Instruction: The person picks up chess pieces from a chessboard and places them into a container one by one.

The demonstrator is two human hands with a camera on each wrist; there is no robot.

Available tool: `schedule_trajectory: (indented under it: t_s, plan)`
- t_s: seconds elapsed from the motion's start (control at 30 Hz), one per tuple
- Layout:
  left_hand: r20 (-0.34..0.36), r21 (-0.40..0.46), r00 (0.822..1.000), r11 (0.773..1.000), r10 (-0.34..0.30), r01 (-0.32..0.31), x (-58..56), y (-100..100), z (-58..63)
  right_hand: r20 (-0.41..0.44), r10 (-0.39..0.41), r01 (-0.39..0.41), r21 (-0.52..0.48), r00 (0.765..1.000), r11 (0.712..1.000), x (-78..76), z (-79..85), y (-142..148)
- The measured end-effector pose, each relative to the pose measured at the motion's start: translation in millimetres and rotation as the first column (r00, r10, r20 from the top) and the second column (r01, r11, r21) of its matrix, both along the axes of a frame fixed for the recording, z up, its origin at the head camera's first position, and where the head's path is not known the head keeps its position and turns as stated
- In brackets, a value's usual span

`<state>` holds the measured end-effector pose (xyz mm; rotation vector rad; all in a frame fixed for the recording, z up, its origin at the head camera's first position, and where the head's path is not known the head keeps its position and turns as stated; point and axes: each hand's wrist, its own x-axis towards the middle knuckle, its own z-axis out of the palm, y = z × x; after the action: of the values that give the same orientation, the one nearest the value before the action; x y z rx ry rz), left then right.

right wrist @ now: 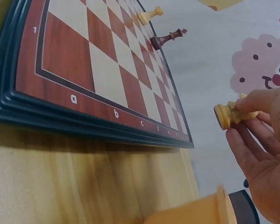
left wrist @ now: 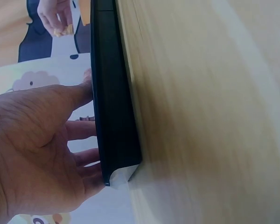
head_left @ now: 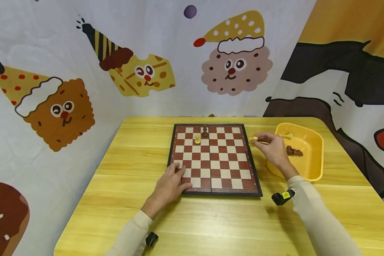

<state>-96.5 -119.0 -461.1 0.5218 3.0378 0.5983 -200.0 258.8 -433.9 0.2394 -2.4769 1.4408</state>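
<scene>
My right hand [head_left: 273, 148] pinches a cream chess piece [right wrist: 228, 113] between thumb and fingers. It is in the air just off the right edge of the chessboard [head_left: 224, 164]. The held piece lies tilted, its dark base facing the board in the right wrist view; fingers hide its top. My left hand [head_left: 168, 185] rests on the near left corner of the board, fingers spread over the squares and edge. Toward the far side stand a dark brown king [right wrist: 168, 39] and, beside it, a cream piece with a notched top like a rook [right wrist: 149, 16].
A yellow plastic tub [head_left: 320, 160] stands right of the board. Inside lie brown chess pieces [head_left: 294, 152] and a cream piece [head_left: 287, 136]. The wooden table [head_left: 128, 153] meets a curtain [head_left: 147, 105] printed with cartoon food behind it.
</scene>
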Motion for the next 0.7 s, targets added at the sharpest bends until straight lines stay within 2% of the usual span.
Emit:
schedule_trajectory:
  t_s: [0.33,0.5,0.7]
  plan:
    - [0.031,-0.053,0.999,0.998,0.027,-0.025,-5.0,2,4.8,0.053,-0.049,0.046,0.051,0.997,0.998,3.1,4.7,12]
    - [0.034,-0.071,0.999,0.997,0.031,-0.028,-6.9,2,7.0,0.052,-0.053,0.052,0.032,0.997,0.998,3.7,6.8,16]
    - [0.022,-0.067,0.999,0.997,0.032,-0.031,-5.6,4,7.1,0.055,-0.075,0.072,0.061,0.996,0.996,3.1,8.1,22]
